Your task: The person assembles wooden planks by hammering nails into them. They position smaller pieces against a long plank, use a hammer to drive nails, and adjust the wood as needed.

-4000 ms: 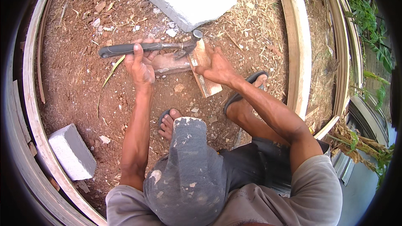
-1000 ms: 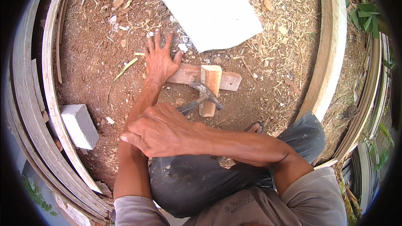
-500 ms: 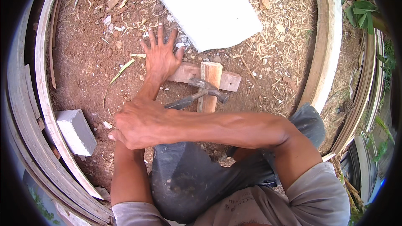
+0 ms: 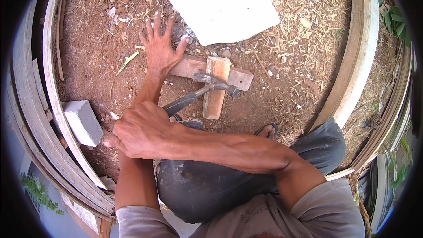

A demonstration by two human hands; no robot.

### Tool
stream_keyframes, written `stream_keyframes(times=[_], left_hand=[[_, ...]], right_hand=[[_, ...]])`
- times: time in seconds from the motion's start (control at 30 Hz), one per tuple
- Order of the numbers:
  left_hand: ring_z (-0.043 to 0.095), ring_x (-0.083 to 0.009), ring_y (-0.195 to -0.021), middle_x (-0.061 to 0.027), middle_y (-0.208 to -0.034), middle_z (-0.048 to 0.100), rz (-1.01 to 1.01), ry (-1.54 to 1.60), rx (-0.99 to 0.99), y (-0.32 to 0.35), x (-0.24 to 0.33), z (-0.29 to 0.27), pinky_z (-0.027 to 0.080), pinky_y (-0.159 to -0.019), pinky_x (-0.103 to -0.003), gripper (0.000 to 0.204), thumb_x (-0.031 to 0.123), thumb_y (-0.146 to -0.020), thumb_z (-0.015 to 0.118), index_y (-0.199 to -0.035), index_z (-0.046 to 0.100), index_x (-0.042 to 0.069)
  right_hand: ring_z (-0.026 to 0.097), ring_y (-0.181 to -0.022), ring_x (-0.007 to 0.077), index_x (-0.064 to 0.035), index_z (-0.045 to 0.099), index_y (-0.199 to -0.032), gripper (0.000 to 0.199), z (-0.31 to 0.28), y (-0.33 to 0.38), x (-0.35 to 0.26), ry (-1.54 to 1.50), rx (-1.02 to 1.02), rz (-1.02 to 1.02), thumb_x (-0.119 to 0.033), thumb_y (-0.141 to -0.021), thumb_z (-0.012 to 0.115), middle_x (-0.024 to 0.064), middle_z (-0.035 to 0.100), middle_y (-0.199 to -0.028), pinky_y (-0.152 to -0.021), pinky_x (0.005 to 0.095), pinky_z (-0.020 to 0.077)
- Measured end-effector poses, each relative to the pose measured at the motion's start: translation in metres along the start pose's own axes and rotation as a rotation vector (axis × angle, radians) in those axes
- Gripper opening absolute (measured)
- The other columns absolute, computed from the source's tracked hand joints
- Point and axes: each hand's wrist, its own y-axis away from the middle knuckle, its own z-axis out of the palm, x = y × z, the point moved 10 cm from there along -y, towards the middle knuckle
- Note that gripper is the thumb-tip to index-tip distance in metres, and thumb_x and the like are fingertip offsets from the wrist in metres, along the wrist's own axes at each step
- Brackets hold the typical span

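My left hand (image 4: 161,50) is pressed flat on the dirt with its fingers spread, beside the left end of a flat wooden piece (image 4: 187,66). Crossing in front of my body, my right hand (image 4: 143,128) rests over my left forearm, its fingers curled around it; the fingertips are hidden. A shorter wooden block (image 4: 213,105) lies across the flat piece, making a cross. On top of both rests a claw hammer (image 4: 205,89), its dark handle running toward my right hand. Whether that hand touches the handle end cannot be seen.
A large white slab (image 4: 220,9) lies beyond the wood. A grey-white block (image 4: 83,123) sits at left against long curved-looking boards (image 4: 53,83). Another long board (image 4: 352,61) bounds the right side. Straw-like chips cover the ground, and a sandalled foot (image 4: 268,131) shows near my knee.
My view has shifted a little. The right arm sits slightly nearer my body, baring more of the hammer handle and the block's near end. Both hands keep their positions.
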Motion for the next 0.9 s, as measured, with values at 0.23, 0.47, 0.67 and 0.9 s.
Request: stream_keyframes(times=[0.23,0.47,0.67,0.9], left_hand=[[0.01,-0.0471,-0.147,-0.014,-0.162,0.014,-0.002,-0.08,-0.038,0.002,0.007,0.001,0.011,-0.114,-0.069,0.074,0.064,-0.091,0.041,-0.149,0.039,0.018],[0.01,-0.044,-0.148,-0.0134,-0.162,0.015,0.025,-0.046,-0.038,-0.01,0.017,0.003,0.009,-0.114,-0.07,0.074,0.063,-0.09,0.042,-0.148,0.041,0.017],[0.011,-0.0436,-0.148,-0.0141,-0.162,0.015,-0.008,0.023,0.031,-0.003,0.015,0.003,0.008,-0.115,-0.069,0.074,0.063,-0.09,0.041,-0.151,0.036,0.021],[0.011,-0.0416,-0.148,-0.0122,-0.162,0.016,-0.096,-0.004,0.035,-0.024,-0.02,0.015,0.009,-0.114,-0.07,0.077,0.064,-0.091,0.039,-0.152,0.034,0.016]], right_hand=[[0.066,-0.057,0.033,-0.0027,0.071,-0.068,0.047,0.018,0.027,0.012,-0.202,0.033,-0.11,-0.043,-0.09,0.061,0.0176,0.063,-0.059,-0.058,0.0436,0.0501],[0.063,-0.052,0.0307,-0.0047,0.069,-0.061,0.049,-0.011,0.058,0.006,-0.158,0.088,-0.136,-0.043,-0.09,0.06,0.0148,0.06,-0.052,-0.053,0.0433,0.0465],[0.059,-0.048,0.0307,-0.0049,0.066,-0.056,0.052,0.015,0.051,0.009,-0.187,0.032,-0.095,-0.044,-0.09,0.06,0.0142,0.056,-0.049,-0.052,0.0424,0.0447],[0.044,-0.049,0.0158,-0.0092,0.043,-0.054,0.048,-0.123,0.162,0.016,-0.452,0.162,-0.235,-0.027,-0.086,0.074,0.0006,0.038,-0.055,-0.051,0.0324,0.0373]])
